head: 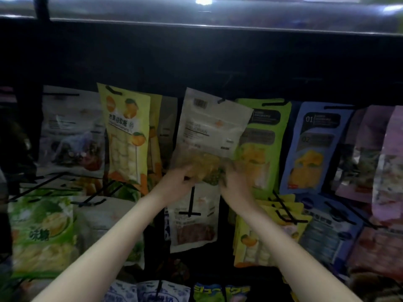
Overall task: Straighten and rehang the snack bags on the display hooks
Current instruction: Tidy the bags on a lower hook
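Dark hook wall (196, 62) crowded with hanging packets: yellow bag (125, 136) left, green bag (265, 136) and blue bag (316, 147) right. White snack bag (212, 127) hangs tilted at centre, overlapping the green one. Left hand (174, 186) and right hand (235, 184) pinch its bottom edge; blurred.

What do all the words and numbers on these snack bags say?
"01" and "02": blue bag, dark panels.
"水果" then blurred characters: yellow bag.
"味糖", partly cut off: green bag, lower left.
Ending in "...ORIAN": white bag held by both hands; rest blurred.
All other print, and the barcode digits: too blurred to read.
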Demonstrator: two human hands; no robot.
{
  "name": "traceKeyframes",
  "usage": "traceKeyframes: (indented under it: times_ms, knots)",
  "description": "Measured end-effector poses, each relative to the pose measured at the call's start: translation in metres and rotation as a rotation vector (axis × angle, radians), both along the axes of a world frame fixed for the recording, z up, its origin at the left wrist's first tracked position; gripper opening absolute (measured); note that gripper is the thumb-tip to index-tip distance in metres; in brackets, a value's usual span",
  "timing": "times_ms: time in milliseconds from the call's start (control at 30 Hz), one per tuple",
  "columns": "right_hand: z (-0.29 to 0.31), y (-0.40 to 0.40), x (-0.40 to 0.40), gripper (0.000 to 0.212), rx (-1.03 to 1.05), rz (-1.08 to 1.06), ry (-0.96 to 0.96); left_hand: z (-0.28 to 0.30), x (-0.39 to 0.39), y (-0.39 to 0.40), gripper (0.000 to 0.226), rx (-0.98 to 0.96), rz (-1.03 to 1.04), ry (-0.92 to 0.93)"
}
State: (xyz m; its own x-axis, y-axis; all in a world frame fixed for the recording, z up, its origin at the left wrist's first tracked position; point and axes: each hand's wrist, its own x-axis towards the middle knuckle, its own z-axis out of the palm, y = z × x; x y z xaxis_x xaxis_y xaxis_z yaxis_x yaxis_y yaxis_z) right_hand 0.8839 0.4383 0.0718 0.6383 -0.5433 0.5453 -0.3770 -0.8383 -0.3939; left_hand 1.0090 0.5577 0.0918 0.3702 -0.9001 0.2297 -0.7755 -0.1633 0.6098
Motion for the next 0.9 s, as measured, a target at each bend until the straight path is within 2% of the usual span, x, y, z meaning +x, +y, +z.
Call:
traceKeyframes:
  times_ms: [67,133,367,433,567,667,767,833,900]
  knots:
    - [-0.025,0.002,0.002,0.063,0.080,0.062,0.285,-0.002,-0.011,0.007,0.041,0.006,-0.047,0.178]
    - [-0.038,-0.001,0.005,0.075,0.122,0.064,0.394,-0.007,-0.017,0.014,0.033,-0.014,-0.078,0.196]
    - [-0.049,-0.003,0.014,0.076,0.358,0.029,0.161,-0.028,-0.026,0.046,0.028,-0.047,-0.111,0.075]
    - [-0.056,-0.001,0.017,0.069,0.421,-0.017,0.037,-0.034,-0.027,0.051,0.026,-0.053,-0.126,0.048]
    - [-0.062,0.000,0.024,0.056,0.739,-0.035,-0.139,-0.042,-0.027,0.053,0.029,-0.047,-0.136,0.005]
    - [-0.060,0.001,0.019,0.051,0.756,-0.052,-0.157,-0.044,-0.026,0.052,0.029,-0.065,-0.131,-0.009]
    - [-0.061,0.007,0.017,0.054,0.667,-0.035,-0.048,-0.045,-0.024,0.052,0.028,-0.073,-0.136,-0.031]
    - [-0.059,0.006,0.019,0.055,0.613,-0.095,-0.051,-0.045,-0.024,0.051,0.027,-0.078,-0.131,-0.023]
    - [-0.057,0.000,0.020,0.063,0.617,-0.128,0.029,-0.047,-0.024,0.052,0.028,-0.081,-0.132,-0.015]
